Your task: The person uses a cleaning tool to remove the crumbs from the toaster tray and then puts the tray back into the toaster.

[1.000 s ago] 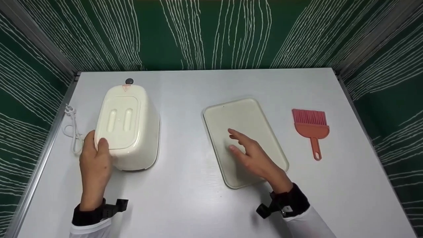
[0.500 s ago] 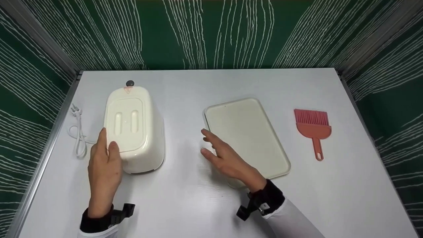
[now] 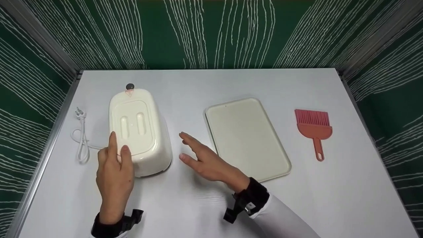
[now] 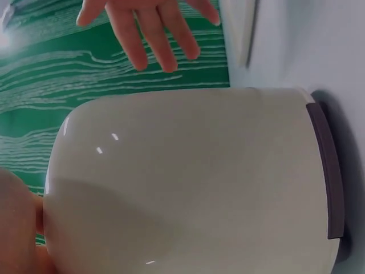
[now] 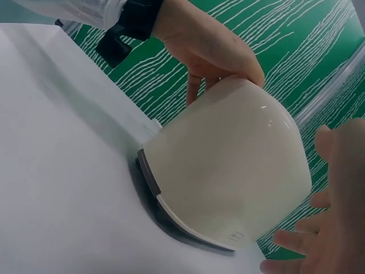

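A cream toaster [image 3: 145, 155] with a covered top and a dark knob at its far end stands left of centre on the table. My left hand [image 3: 115, 178] holds its near left corner, thumb on the top edge and fingers along the left side. In the right wrist view, that left hand [image 5: 211, 48] grips the toaster's upper corner, some fingers hidden behind it. My right hand [image 3: 208, 162] hovers to the right of the toaster, apart from it, fingers extended and thumb spread. Its fingers [image 4: 153, 40] also show beyond the toaster in the left wrist view.
A cream tray [image 3: 248, 138] lies flat right of centre, partly behind the right hand. Farther right lies a coral brush [image 3: 314, 130] with pink bristles. A white cord [image 3: 82, 145] with a plug lies left of the toaster. Green patterned panels [image 3: 172, 33] enclose the table [image 3: 330, 198].
The toaster has slid right and slightly nearer with my left hand on it, its cord trailing. My right hand has moved left from over the tray toward the toaster.
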`<act>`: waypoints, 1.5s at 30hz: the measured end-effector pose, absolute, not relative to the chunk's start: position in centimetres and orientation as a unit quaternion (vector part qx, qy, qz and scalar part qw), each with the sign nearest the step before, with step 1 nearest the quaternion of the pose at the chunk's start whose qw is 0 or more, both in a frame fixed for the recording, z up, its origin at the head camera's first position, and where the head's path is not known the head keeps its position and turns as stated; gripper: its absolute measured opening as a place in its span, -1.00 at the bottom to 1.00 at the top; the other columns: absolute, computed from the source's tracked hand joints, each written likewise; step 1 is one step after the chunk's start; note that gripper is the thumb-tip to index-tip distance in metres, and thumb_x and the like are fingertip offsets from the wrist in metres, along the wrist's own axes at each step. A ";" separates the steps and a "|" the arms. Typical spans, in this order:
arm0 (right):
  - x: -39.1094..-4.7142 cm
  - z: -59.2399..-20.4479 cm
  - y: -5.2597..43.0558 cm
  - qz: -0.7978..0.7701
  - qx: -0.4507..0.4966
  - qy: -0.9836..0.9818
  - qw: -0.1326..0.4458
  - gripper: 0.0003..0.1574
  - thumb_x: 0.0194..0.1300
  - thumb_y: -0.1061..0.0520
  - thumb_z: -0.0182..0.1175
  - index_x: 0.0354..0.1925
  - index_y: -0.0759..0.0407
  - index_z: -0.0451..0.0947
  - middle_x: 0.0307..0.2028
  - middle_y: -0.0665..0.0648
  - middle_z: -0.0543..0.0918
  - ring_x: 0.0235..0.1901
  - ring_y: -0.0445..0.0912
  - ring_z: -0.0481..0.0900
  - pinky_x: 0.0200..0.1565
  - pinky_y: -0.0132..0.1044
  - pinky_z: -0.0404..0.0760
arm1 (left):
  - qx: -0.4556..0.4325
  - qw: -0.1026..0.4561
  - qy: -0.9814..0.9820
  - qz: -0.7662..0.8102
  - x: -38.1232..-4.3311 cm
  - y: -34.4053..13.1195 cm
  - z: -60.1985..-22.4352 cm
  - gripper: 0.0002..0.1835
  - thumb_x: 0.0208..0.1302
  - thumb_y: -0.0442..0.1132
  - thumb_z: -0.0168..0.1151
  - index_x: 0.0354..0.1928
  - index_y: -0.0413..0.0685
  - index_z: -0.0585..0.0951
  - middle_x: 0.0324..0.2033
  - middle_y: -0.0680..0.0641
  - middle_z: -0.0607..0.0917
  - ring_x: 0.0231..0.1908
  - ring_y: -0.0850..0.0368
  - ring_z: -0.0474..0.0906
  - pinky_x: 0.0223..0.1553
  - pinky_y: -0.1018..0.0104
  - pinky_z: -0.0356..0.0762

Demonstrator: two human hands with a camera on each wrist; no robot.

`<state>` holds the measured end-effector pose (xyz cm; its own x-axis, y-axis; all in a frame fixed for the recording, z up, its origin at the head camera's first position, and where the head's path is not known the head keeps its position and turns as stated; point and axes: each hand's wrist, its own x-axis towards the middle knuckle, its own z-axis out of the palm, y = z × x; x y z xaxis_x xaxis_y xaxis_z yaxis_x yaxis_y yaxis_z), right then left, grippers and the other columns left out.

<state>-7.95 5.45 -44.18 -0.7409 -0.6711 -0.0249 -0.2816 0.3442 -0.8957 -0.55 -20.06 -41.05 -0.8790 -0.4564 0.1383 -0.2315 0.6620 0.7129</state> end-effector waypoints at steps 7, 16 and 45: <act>-7.4 -44.3 4.7 -0.471 -0.316 0.798 0.204 -0.06 0.63 -0.34 -0.07 0.69 0.03 -0.08 0.65 -0.01 0.05 0.54 -0.17 0.18 0.53 -0.06 0.17 | 0.193 0.167 -0.900 -0.352 -0.2 -19.2 -41.0 -0.36 0.63 0.06 -0.09 0.63 0.07 0.25 0.13 -0.39 0.48 -0.22 -0.34 0.55 -0.29 -0.21 0.44; -6.9 -44.4 4.5 -0.479 -0.341 0.786 0.189 -0.11 0.65 -0.21 -0.01 0.68 0.08 -0.04 0.62 0.03 0.13 0.55 -0.13 0.17 0.54 -0.06 0.14 | 0.196 0.183 -0.905 -0.331 0.2 -17.7 -41.1 -0.30 0.60 0.06 -0.01 0.66 0.05 0.17 -0.03 -0.34 0.52 -0.36 -0.32 0.55 -0.41 -0.15 0.46; -4.1 -47.9 4.2 -0.687 -0.111 0.699 0.163 -0.54 0.43 0.24 0.24 0.20 0.47 0.55 0.12 0.37 0.67 0.05 0.18 0.70 0.03 -0.11 0.71 | 0.177 0.229 -0.913 -0.288 1.2 -15.8 -41.7 -0.40 0.55 -0.02 0.12 0.53 -0.04 0.42 -0.15 -0.34 0.54 -0.46 -0.30 0.56 -0.52 -0.21 0.52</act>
<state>-4.06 4.22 -47.88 -0.9224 -0.3788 -0.0757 0.0689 0.0316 -0.9971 1.20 -15.79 -41.72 -0.8322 -0.4553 0.3163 -0.1914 0.7714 0.6069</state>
